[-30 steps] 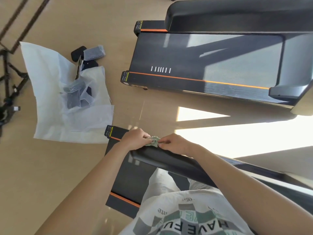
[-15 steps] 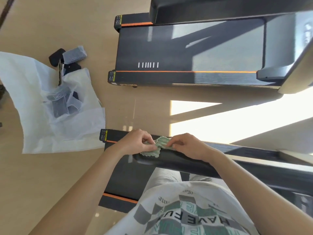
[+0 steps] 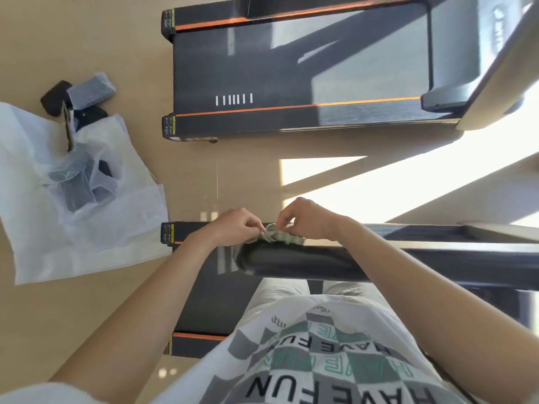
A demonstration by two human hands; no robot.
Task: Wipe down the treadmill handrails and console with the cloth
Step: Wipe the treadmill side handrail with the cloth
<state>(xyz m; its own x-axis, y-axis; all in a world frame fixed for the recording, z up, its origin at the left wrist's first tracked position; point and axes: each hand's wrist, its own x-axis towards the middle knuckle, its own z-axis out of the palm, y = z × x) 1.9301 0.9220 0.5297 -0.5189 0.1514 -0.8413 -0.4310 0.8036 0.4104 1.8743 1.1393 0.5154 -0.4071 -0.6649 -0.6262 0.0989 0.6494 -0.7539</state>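
Lifted since before: my right hand, pinching cloth from above; my left hand pinches its other end. Cloth: bunched atop handrail end, mid-frame. Risk (a guess): loose pinch, rounded top, so it slides floorward.

The cloth lies on top of the handrail near its end, pinched by the left hand on its left and the right hand on its right. The handrail crosses above the treadmill deck. Beyond a strip of floor lies a second treadmill. Left of both, a plastic sheet is spread on the floor with wrapped parts on it
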